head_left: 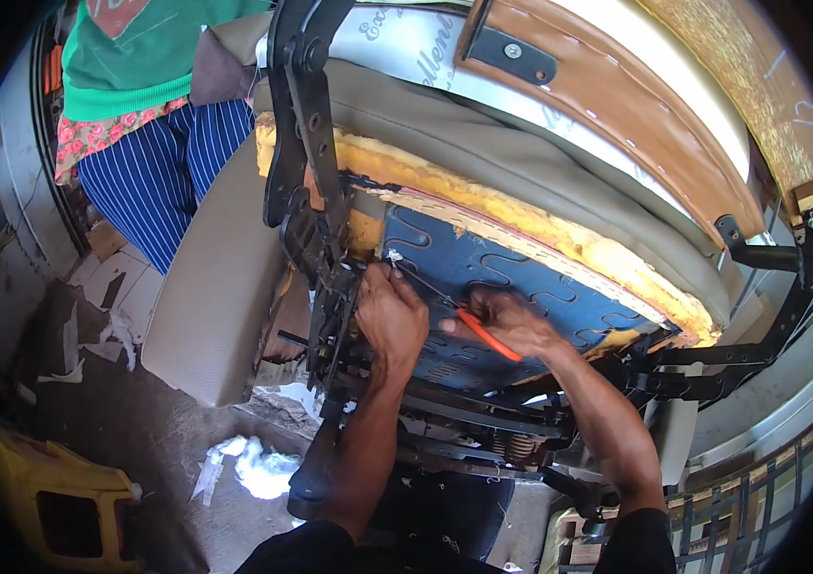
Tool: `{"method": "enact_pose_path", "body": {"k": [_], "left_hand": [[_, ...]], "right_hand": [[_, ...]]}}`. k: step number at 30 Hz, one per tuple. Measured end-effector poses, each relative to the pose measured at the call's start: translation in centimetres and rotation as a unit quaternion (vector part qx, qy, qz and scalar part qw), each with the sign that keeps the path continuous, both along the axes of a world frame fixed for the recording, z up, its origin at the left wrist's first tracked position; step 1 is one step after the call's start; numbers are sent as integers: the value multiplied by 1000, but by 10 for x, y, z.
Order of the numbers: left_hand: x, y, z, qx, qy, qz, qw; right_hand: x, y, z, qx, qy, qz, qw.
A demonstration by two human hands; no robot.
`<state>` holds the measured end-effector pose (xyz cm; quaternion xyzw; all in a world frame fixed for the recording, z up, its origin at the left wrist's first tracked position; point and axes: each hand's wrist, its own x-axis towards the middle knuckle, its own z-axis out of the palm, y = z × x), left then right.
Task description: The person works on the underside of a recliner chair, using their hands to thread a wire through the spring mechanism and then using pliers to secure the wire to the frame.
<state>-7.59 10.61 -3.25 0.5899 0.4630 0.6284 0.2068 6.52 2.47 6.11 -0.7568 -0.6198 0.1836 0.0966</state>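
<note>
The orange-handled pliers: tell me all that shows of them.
The orange-handled pliers have orange grips that look like plastic or rubber, and a long, slim, dark, metallic-looking nose. They lie slantwise, nose toward the upper left, handle ends toward the lower right, in front of the seat's blue backing sheet. The right hand holds them, its fingers partly covering the grips. The nose reaches close to the left hand; whether it touches anything, or its jaws are open, is unclear.

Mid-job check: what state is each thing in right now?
Right hand: closed around orange-handled pliers
Orange-handled pliers: held; jaw opening unclear
Left hand: fingers curled beside black metal bracket
Yellow foam: edge exposed
Taupe cover: rumpled behind foam
White stuffing: loose on floor
</note>
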Motion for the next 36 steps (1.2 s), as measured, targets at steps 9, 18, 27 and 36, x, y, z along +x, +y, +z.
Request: {"method": "enact_pose_path", "body": {"k": [9,18,27,36], "left_hand": [[-1,-1,0,19,-12,-2,1000],[-21,-6,-23,0,-57,-129,990],[22,17,-6,8,-337,-58,940],[10,20,-3,-173,-667,-443,574]], "right_hand": [[-10,16,-18,1,-58,6,998],[-2,-75,7,-9,-34,-6,999],[0,-178,0,108,95,14,990],[21,-164,-55,205,182,-35,961]]}}
